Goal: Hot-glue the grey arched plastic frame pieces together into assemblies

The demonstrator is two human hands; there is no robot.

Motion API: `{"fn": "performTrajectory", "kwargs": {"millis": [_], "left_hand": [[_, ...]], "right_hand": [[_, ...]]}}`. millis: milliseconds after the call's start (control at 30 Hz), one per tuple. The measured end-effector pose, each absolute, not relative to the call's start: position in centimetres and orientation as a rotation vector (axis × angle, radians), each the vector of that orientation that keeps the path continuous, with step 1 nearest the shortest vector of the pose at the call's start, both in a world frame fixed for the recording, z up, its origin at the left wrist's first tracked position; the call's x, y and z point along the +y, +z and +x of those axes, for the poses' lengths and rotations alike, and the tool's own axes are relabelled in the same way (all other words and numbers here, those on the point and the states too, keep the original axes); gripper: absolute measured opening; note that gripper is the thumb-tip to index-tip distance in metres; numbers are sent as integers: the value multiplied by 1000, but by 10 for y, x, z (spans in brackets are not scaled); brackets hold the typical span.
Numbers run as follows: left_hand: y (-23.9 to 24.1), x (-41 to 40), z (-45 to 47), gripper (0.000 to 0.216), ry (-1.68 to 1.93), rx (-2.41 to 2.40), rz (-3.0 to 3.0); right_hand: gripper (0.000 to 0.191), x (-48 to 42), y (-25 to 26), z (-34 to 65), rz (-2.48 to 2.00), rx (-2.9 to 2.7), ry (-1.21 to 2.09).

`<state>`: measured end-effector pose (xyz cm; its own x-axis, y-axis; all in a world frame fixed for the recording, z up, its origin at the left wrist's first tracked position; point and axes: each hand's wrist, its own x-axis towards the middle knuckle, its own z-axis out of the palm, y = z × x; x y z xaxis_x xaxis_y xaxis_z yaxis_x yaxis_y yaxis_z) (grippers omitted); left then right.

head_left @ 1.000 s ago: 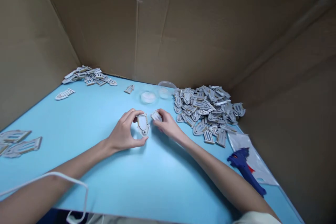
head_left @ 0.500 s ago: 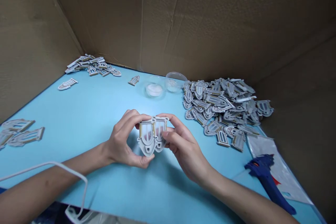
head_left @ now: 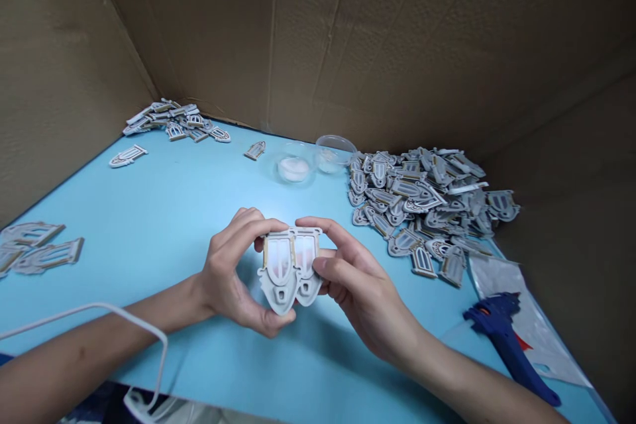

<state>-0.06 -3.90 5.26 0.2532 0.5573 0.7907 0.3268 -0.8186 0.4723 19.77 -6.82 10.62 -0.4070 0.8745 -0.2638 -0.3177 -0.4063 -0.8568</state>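
Note:
Two grey arched window-shaped pieces with clear panes are held side by side above the table, their pointed ends towards me. My left hand (head_left: 238,271) grips the left window piece (head_left: 279,271) between the fingers at its flat end and the thumb at its tip. The right window piece (head_left: 307,265) is pinched in my right hand (head_left: 352,278), thumb on its face and index finger along its flat end. The long edges of the two pieces meet or nearly meet; whether they are joined I cannot tell.
A large heap of window pieces (head_left: 422,199) lies at the right, a smaller pile (head_left: 173,120) at the back left. Several more pieces (head_left: 44,248) sit at the left edge. Clear dishes (head_left: 293,169) stand at the back. A blue glue gun (head_left: 511,344) rests at the right beside a plastic bag (head_left: 527,311). Cardboard walls surround the table.
Both hands have tilted the two window pieces and brought them slightly lower and nearer, so their faces show more fully. The grips look the same.

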Motion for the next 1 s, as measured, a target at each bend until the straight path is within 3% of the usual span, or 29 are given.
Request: {"fn": "performTrajectory", "kwargs": {"millis": [633,1000], "left_hand": [[41,-37,-2,75,1779,709,2367],[41,-37,-2,72,1762,737,2386]], "right_hand": [[42,-72,106,197,-822,-1085,1863],[40,-70,104,199,-825,-1095,1854]]}}
